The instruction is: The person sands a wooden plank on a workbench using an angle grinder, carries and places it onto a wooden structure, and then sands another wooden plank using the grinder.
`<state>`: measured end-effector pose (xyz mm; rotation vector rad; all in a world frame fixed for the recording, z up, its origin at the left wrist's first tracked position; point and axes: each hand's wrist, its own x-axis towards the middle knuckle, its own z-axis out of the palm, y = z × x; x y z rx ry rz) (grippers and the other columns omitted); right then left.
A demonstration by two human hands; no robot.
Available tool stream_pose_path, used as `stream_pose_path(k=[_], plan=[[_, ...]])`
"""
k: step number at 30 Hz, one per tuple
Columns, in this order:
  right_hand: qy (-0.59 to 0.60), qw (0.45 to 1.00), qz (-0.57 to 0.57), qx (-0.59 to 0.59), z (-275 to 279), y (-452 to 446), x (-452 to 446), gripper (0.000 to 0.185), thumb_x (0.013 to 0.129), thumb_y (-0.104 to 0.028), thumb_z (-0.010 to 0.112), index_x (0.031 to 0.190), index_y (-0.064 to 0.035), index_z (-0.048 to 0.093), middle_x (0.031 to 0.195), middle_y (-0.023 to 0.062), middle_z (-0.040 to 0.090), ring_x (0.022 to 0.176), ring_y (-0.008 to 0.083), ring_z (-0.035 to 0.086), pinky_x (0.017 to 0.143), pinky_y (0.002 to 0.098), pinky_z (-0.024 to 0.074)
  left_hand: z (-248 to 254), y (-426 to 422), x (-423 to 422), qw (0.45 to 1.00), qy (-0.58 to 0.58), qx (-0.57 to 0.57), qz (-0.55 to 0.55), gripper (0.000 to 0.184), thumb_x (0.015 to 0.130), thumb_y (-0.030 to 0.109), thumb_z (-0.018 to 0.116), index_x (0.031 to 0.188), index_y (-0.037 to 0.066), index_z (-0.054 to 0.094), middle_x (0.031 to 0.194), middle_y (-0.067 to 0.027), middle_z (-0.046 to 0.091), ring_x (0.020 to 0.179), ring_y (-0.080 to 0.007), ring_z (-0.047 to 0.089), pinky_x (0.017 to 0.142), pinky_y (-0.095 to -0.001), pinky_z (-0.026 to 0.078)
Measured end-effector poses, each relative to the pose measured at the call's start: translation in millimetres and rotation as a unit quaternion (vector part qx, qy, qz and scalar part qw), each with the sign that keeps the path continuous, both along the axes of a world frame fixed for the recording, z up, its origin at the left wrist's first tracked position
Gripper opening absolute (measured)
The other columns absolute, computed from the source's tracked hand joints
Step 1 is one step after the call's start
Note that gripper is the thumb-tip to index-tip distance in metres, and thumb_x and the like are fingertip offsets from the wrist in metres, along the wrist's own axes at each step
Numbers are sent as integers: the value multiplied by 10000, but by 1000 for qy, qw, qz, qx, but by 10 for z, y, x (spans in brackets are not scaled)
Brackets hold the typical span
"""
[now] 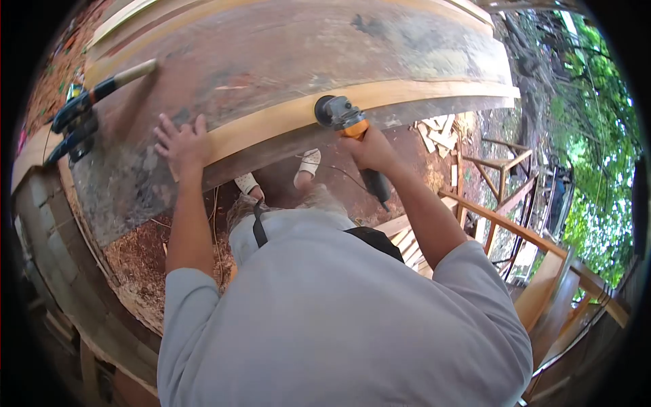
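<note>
My right hand (369,150) is wrapped round the body of an orange and grey angle grinder (349,121). The grinder's dark round disc rests on or just over a long pale wooden board (271,121) near the table's front edge. My left hand (184,146) lies with fingers spread at the board's left end, partly on the worn, stained tabletop (285,51). Whether the disc is spinning cannot be made out.
A dark power tool with a pale tube (85,112) stands at the table's left. Wood offcuts (439,134) lie on the ground beyond the front edge. Wooden frames (505,173) stand at the right, and a block wall (57,234) runs along the left.
</note>
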<state>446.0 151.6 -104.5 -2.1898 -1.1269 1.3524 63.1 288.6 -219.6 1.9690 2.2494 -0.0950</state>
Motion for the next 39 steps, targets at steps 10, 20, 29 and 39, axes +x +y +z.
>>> stream_pose_path(k=[10,20,29,39], plan=[[-36,994,-85,57,-377,-69,1801,322,882,-300,761,1092,-61,715,825,31,680,724,117,634,659,322,527,88,-10,38,999,39,-7,-2,745,1049,634,356,1246,11,712,1713,-188,176,1561,-456,165,1229,-639,174],[-25,985,-166,30,-205,-152,1110,340,919,-320,742,1112,-44,696,918,25,677,817,125,623,735,319,528,66,-12,-1,1000,10,25,-11,697,1053,587,387,1190,-1,735,1701,-213,196,1541,-499,178,1207,-670,187],[19,996,-66,48,-45,-139,-691,351,875,-248,777,1129,-18,699,908,54,727,799,135,685,738,337,549,-300,123,-557,941,-309,130,50,629,1071,483,460,1346,-58,623,1546,-276,442,1430,-460,408,1193,-522,314],[31,998,59,19,-45,39,-2175,426,836,-286,784,1111,17,667,870,152,734,863,242,752,794,389,582,424,-216,-1946,794,-547,222,144,555,1123,392,441,1406,-65,582,1419,-174,615,1321,-243,552,1134,-357,393]])
